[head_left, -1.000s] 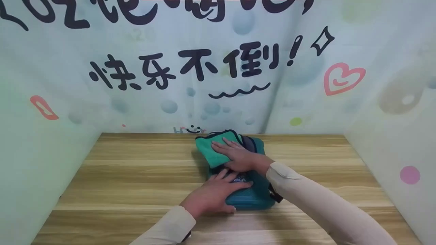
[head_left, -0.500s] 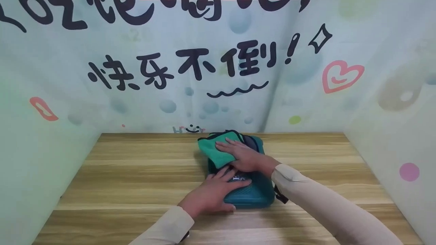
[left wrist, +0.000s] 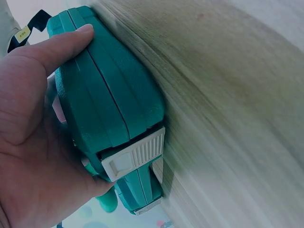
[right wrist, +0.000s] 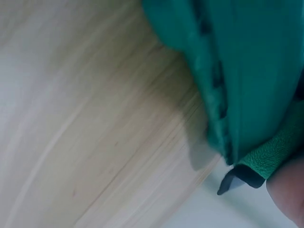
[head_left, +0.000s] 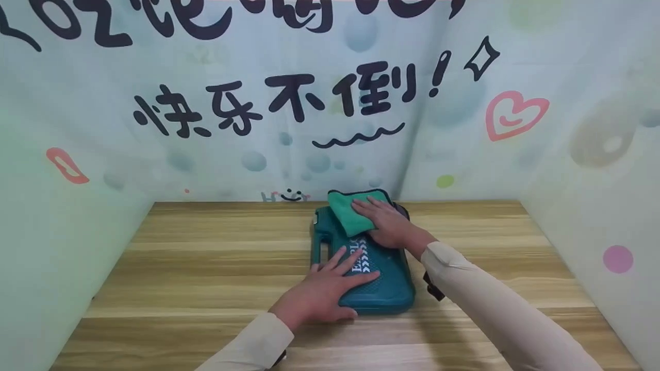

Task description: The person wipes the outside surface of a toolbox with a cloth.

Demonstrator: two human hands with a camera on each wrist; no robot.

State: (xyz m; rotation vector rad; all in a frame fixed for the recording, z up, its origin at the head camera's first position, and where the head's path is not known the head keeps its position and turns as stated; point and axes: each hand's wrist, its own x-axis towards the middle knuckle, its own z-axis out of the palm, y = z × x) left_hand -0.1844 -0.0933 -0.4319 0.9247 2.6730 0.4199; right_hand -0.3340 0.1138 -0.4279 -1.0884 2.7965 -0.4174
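Head view: one teal plastic case point(head_left: 389, 288), lying flat on a wood-grain table point(head_left: 206, 283), white lettering on its upper face, handle gap on the left side. One green cloth point(head_left: 345, 206), dark-edged, spread over the far part of the case. Left hand point(head_left: 322, 291): fingers straight and spread, resting on the near part. Right hand point(head_left: 386, 221): laid flat on the cloth, fingers extended. Behind, a pale wall point(head_left: 216, 159) with dark characters.

Left wrist view: case side with seam and two pale latches point(left wrist: 135, 154); left thumb extended across the seam.

Right wrist view: case side, blurred; cloth corner projecting past it; right hand partly visible, its fingers indistinct here.
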